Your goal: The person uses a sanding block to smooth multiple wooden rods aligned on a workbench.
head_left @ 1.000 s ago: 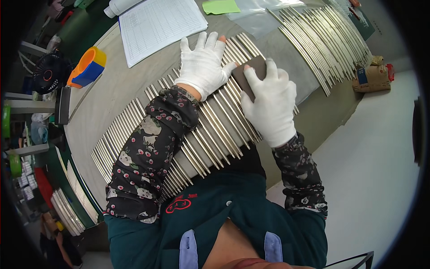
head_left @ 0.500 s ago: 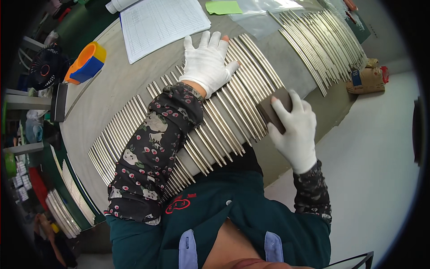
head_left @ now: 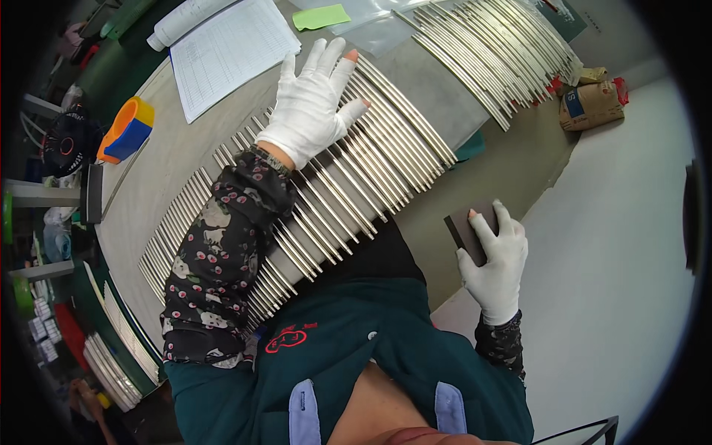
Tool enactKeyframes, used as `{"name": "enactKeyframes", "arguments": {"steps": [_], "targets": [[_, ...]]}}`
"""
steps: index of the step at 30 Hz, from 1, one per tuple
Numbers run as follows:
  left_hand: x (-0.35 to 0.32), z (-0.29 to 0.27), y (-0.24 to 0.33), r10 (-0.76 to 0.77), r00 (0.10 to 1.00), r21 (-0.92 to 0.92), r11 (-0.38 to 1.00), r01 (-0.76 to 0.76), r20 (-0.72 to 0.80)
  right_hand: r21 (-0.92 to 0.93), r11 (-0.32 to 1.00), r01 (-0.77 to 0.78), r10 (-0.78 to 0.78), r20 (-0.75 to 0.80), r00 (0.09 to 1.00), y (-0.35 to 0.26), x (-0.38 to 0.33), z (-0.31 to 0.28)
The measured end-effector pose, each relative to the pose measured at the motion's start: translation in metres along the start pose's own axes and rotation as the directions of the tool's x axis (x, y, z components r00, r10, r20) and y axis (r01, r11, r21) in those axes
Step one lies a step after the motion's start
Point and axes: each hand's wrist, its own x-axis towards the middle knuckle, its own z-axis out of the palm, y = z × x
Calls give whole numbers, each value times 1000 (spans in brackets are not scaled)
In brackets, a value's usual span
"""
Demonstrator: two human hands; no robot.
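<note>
A row of thin, shiny metal rods [head_left: 404, 159] lies side by side across the grey table, their near ends reaching past its front edge. My left hand [head_left: 308, 111], in a white glove with bare fingertips, rests flat on the rods with its fingers spread. Off the table's edge at the right, my gloved right hand [head_left: 498, 271] grips a dark brown-grey rectangular block [head_left: 464, 234], apart from the rods. Part of the block is hidden behind my fingers. The patterned sleeve of my left arm covers some rods.
A second batch of rods [head_left: 482, 55] lies at the far right. Paper sheets [head_left: 230, 55], a green slip [head_left: 320, 16] and a blue-and-yellow tape roll holder [head_left: 127, 130] occupy the table's far and left parts. A brown bag [head_left: 593, 105] stands beyond the right edge.
My right hand has moved the block off the rods' near ends, down and away from the table edge. The view has shifted; my left hand still lies flat on the rods.
</note>
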Motion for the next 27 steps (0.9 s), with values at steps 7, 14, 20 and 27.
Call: {"name": "enactKeyframes", "arguments": {"steps": [7,14,20,27], "targets": [[-43,-33,9,277,877,-181,958,-221,394,33,999,11,-12,24,1000,6,-2,15],[-25,-10,18,297,896,-74,954,-289,331,44,998,33,-34,9,999,7,-1,18],[-6,3,24,291,903,-90,957,-276,317,56,998,7,-9,37,999,8,-6,19],[-10,1,14,279,953,-192,948,-254,116,49,999,21,-23,32,999,5,-9,19]]}}
